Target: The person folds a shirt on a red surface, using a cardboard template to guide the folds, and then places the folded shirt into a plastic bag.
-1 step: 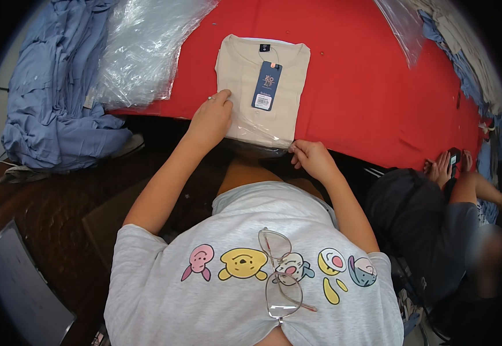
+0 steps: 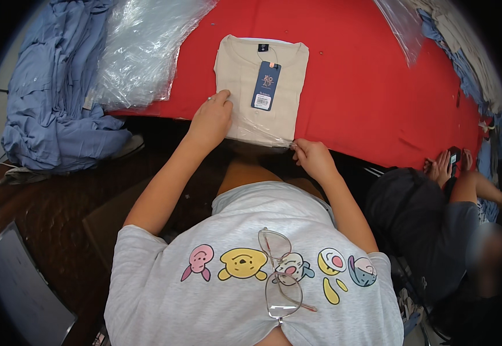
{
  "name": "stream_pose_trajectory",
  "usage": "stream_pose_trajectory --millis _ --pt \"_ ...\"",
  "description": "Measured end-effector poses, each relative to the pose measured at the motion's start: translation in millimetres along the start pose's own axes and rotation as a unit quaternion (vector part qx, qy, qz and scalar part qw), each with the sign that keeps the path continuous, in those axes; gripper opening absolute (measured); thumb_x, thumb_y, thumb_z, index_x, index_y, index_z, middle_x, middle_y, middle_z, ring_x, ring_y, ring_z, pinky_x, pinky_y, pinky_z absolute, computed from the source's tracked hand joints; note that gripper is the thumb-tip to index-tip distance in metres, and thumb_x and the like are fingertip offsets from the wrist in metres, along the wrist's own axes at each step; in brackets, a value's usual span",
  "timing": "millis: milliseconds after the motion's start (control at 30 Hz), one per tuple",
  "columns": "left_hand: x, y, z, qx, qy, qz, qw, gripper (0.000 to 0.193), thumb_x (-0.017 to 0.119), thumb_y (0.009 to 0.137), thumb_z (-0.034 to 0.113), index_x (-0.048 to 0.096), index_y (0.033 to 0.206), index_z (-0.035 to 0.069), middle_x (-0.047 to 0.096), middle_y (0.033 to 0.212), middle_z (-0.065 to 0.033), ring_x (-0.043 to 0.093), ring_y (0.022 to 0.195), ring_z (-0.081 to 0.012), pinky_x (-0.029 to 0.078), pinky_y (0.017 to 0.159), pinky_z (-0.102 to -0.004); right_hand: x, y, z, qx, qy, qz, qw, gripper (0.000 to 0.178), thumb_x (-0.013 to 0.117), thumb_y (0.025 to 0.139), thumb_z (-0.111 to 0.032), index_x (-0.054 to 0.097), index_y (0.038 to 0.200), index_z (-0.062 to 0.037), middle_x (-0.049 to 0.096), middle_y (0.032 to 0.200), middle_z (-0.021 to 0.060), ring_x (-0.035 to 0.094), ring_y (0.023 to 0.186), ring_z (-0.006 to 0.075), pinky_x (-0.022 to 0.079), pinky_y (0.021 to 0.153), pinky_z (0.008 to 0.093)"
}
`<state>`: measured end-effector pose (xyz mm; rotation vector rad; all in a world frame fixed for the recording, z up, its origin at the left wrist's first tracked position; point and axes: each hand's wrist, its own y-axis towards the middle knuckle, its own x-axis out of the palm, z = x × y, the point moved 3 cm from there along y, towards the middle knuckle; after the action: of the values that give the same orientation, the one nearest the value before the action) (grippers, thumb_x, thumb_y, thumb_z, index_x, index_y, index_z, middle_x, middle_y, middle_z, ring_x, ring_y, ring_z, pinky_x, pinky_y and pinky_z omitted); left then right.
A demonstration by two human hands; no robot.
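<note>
Folded beige shirt [image 2: 242, 69], navy hang tag [image 2: 266, 81] uppermost: lies at near edge of red tablecloth [image 2: 366, 86]. Left hand [image 2: 212, 118]: apparently steadies its left side, grip indeterminable. Right hand [image 2: 314, 158]: pinches clear plastic film [image 2: 262, 137], seemingly for tautness.

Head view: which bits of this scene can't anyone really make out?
All in the head view:
- Underside of the beige shirt: hidden, facing the red table.
- Left hand's grip: its own back hides the underside.
- Pinched corner of the clear wrapper: covered by the right hand.
- Far end of the plastic bags: cut off by the top edge.
- Smallest print on the navy tag: too small.
</note>
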<state>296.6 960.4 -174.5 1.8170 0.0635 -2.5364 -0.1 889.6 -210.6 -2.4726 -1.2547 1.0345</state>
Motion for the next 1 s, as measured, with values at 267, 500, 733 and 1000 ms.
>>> stream_pose_trajectory --millis 267,500,733,1000 --pt "2.5 -1.5 5.7 -0.027 -0.016 0.012 0.999 0.017 0.069 0.083 0.001 0.068 0.098 -0.006 0.062 0.133 -0.0202 0.066 0.115 -0.0384 0.054 0.101 -0.0466 -5.7 -3.4 -21.2 -0.066 -0.243 0.176 0.952 0.017 0.068 0.096 -0.016 0.065 0.083 -0.0052 0.069 0.07 0.0184 0.07 0.063 0.0395 0.057 0.058 0.0498" --pt "4.4 -4.3 4.9 -0.061 -0.049 0.011 0.997 0.024 0.076 0.084 0.011 0.069 0.1 -0.006 0.062 0.134 -0.0187 0.065 0.117 -0.0376 0.054 0.101 -0.0466 -27.4 30.4 -21.5 -0.095 -0.264 0.2 0.939 0.02 0.068 0.093 -0.017 0.062 0.078 -0.0063 0.069 0.073 0.015 0.071 0.067 0.0374 0.058 0.06 0.0475" --pt "12.3 -2.0 -15.4 -0.374 -0.265 0.052 0.887 0.102 0.095 0.074 0.044 0.047 0.148 -0.006 0.055 0.144 -0.0298 0.055 0.135 -0.0461 0.045 0.114 -0.051 -9.7 -62.9 -10.0 -0.141 0.044 -0.08 0.986 0.019 0.07 0.083 -0.016 0.075 0.087 0.0022 0.071 0.111 0.0141 0.071 0.099 0.0316 0.058 0.084 0.0388" --pt "37.2 54.5 -8.2 -0.382 -0.397 0.01 0.835 0.114 0.1 0.066 0.033 0.036 0.156 0.003 0.049 0.156 -0.0288 0.051 0.142 -0.0486 0.038 0.118 -0.0576 -83.2 -93.8 1.4 -0.097 0.717 0.085 0.685 0.021 0.052 0.104 -0.02 0.057 0.086 -0.0094 0.069 0.085 0.0059 0.071 0.103 0.0264 0.051 0.111 0.057"
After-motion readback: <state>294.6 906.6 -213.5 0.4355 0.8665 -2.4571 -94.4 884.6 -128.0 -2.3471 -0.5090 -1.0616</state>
